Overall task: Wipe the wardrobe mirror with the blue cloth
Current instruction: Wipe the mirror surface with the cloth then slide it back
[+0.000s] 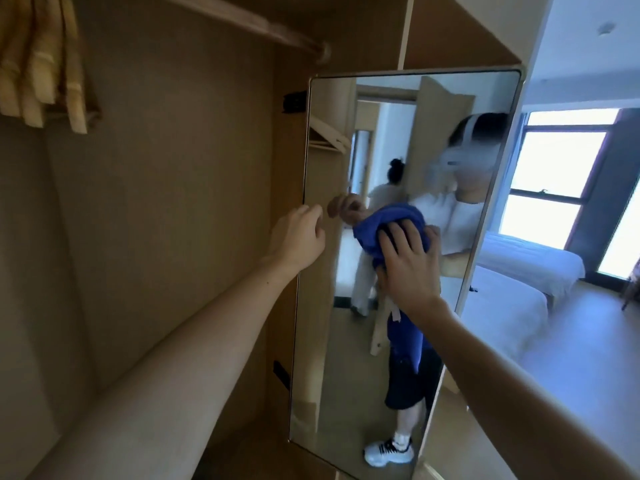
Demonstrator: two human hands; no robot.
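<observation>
The tall wardrobe mirror [343, 382] stands swung out from the wooden wardrobe, its thin frame edge towards me. My right hand [408, 268] presses the bunched blue cloth [384, 220] flat against the glass at mid-height with its fingers spread. A tail of the cloth hangs below my wrist. My left hand [299, 237] is at the mirror's left edge with its fingers curled over the frame. Its thumb is hidden, so a grip does not show. The glass reflects me, another person behind me and an open door.
Wooden hangers [41, 67] hang at the upper left from a rail [263, 26]. The wardrobe's back panel [156, 202] is behind my left arm. To the right of the mirror lie two white beds [526, 268] and a bright window [554, 168].
</observation>
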